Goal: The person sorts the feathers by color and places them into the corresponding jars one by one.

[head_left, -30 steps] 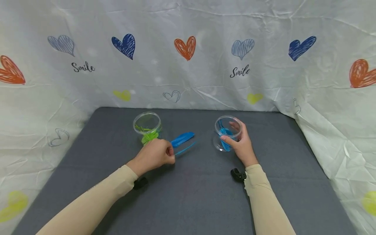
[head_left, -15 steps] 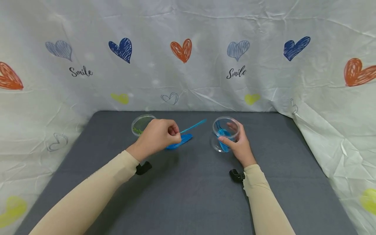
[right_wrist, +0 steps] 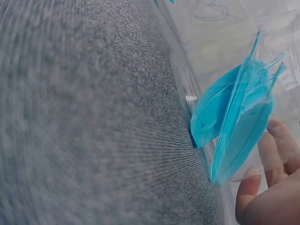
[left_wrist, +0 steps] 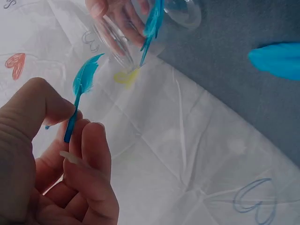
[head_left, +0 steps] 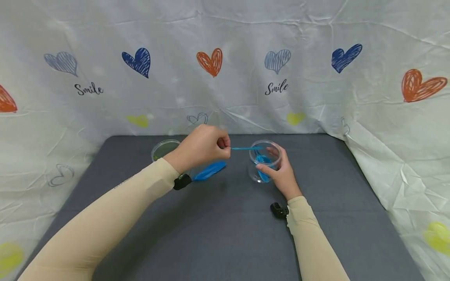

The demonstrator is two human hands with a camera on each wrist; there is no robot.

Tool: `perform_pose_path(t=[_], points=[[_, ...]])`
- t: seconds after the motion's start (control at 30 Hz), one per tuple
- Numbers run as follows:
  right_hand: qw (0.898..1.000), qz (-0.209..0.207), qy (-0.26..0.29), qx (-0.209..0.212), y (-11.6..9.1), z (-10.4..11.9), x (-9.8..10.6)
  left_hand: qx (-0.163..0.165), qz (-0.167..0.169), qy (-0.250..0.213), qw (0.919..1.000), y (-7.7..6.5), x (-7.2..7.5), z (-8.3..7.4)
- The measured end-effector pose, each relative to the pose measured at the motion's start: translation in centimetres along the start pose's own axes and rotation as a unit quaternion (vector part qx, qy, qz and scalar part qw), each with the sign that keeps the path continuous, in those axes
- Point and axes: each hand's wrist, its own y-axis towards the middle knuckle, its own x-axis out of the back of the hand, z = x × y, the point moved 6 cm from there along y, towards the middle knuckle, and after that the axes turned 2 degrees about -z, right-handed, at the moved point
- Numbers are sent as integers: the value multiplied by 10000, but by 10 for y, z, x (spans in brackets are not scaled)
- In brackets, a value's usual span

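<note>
A blue feather [left_wrist: 86, 78] is pinched by its quill between the thumb and fingers of my left hand [head_left: 202, 148]. In the head view it lies almost level, its tip overlapping the rim of a clear plastic jar [head_left: 254, 171]. My right hand [head_left: 281, 173] holds that jar, thumb at the front and fingers round the far side. Inside the jar stand several blue feathers [right_wrist: 243, 117]. Another blue feather [head_left: 210, 171] lies on the table below my left hand. Behind my left hand, a second clear jar [head_left: 163, 145] with something green in it is mostly hidden.
A dark grey cloth covers the table [head_left: 225, 226]. A white sheet [head_left: 239, 31] printed with hearts rises along the back and both sides. Black wrist devices sit at both cuffs.
My left hand has lifted the feather off the table area and carried it rightward to the jar's rim. My right hand keeps its hold on the jar.
</note>
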Motion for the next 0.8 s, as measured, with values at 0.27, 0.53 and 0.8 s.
perform_pose_path(t=[0.27, 0.53, 0.8], points=[[10000, 6, 85, -41, 0, -3, -1, -365, 599, 552, 9960, 27, -17, -20], [9999, 18, 134, -56, 1, -2, 0, -796, 721, 808, 9909, 47, -31, -37], [9997, 101, 202, -19, 4, -2, 0, -763, 927, 916, 9885, 60, -42, -43]])
